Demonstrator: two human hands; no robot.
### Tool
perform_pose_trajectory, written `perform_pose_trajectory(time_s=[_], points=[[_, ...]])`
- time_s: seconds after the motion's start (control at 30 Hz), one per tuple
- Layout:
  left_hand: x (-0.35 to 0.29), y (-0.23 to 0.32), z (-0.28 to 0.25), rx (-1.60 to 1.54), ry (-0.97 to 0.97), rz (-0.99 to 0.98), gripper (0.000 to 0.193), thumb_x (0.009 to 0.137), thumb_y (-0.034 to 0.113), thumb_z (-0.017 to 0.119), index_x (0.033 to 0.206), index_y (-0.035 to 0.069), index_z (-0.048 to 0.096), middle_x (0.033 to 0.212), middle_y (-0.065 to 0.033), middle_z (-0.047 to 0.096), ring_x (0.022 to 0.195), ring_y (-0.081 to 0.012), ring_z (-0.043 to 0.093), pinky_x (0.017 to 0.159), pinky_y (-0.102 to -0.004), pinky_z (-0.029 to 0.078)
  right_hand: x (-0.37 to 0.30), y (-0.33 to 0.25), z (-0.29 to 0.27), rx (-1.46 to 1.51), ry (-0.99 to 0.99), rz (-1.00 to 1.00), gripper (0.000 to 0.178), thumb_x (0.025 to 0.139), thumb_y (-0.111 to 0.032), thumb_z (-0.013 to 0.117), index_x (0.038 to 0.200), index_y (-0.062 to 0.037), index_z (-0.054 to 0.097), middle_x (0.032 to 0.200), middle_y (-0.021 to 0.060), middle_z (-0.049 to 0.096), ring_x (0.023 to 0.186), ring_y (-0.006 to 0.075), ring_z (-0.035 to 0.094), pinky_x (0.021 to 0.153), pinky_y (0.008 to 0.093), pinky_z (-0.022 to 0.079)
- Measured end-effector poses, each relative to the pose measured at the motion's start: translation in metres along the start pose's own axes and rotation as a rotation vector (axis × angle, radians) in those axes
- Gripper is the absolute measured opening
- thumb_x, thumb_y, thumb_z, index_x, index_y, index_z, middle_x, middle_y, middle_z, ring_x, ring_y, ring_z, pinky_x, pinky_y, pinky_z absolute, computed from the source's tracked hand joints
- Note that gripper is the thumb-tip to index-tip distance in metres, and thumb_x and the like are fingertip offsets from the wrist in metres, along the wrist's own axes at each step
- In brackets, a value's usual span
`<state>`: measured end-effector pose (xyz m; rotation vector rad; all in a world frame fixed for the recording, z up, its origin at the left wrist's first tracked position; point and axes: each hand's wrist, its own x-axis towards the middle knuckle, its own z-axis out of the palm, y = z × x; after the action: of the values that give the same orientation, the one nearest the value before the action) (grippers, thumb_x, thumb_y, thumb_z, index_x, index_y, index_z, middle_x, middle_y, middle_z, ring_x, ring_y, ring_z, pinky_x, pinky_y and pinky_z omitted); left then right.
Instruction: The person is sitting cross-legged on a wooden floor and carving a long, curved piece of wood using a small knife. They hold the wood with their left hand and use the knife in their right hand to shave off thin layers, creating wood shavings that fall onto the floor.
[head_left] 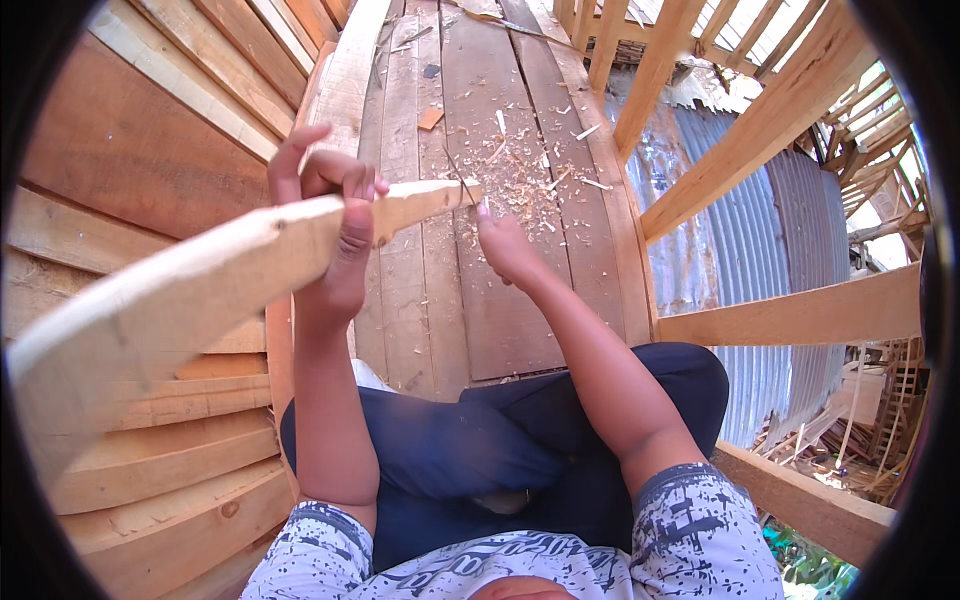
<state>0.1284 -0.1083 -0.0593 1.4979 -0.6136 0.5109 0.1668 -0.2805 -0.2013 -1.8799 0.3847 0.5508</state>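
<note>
A long, pale wooden piece (190, 262) runs from the left rim up to the middle of the view, tapering to a narrow tip. My left hand (343, 235) grips it near the narrow part, thumb against the near face and some fingers raised behind. My right hand (510, 248) is closed round the handle of a thin-bladed knife (458, 170). The dark blade crosses the wood's tip and seems to touch it. Most of the knife's handle is hidden in my fingers.
Wood shavings (510, 170) and an orange-brown chip (430, 119) lie on the plank floor (440, 300) ahead of my crossed legs (450, 440). Stacked boards (140, 140) form the left side. Wooden rails (790, 310) and corrugated metal sheets (735, 210) stand at the right.
</note>
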Motion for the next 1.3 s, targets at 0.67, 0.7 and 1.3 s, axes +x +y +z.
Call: perform_pose_trajectory(time_s=[0.67, 0.7, 1.3], points=[[-0.001, -0.008, -0.056, -0.487, -0.366, 0.005, 0.046, 0.085, 0.044, 0.075, 0.068, 0.015, 0.043, 0.056, 0.0041, 0.039, 0.050, -0.0134, 0.032, 0.058, -0.0326, 0.028, 0.009, 0.016, 0.008, -0.142, -0.034, -0.227, 0.060, 0.104, -0.043, 0.042, 0.084, 0.0074, 0.067, 0.085, 0.0301, 0.066, 0.085, 0.0422, 0.066, 0.078, 0.0508, 0.050], [0.001, -0.011, -0.059, -0.512, -0.370, 0.000, 0.045, 0.084, 0.042, 0.075, 0.068, 0.015, 0.044, 0.056, 0.0042, 0.039, 0.050, -0.0134, 0.032, 0.058, -0.0325, 0.028, 0.014, 0.025, 0.010, -0.145, 0.043, -0.237, 0.060, 0.104, -0.044, 0.042, 0.079, 0.0064, 0.065, 0.075, 0.0261, 0.063, 0.073, 0.0391, 0.063, 0.071, 0.0494, 0.049], [-0.007, -0.010, -0.059, -0.502, -0.264, -0.024, 0.018, 0.079, 0.026, 0.067, 0.084, 0.009, 0.064, 0.068, -0.0009, 0.049, 0.063, -0.0158, 0.049, 0.070, -0.0442, 0.054, 0.009, 0.044, 0.001, -0.210, 0.158, -0.193, 0.061, 0.104, -0.044, 0.042, 0.077, 0.0046, 0.067, 0.074, 0.0269, 0.066, 0.073, 0.0426, 0.067, 0.071, 0.0523, 0.050]])
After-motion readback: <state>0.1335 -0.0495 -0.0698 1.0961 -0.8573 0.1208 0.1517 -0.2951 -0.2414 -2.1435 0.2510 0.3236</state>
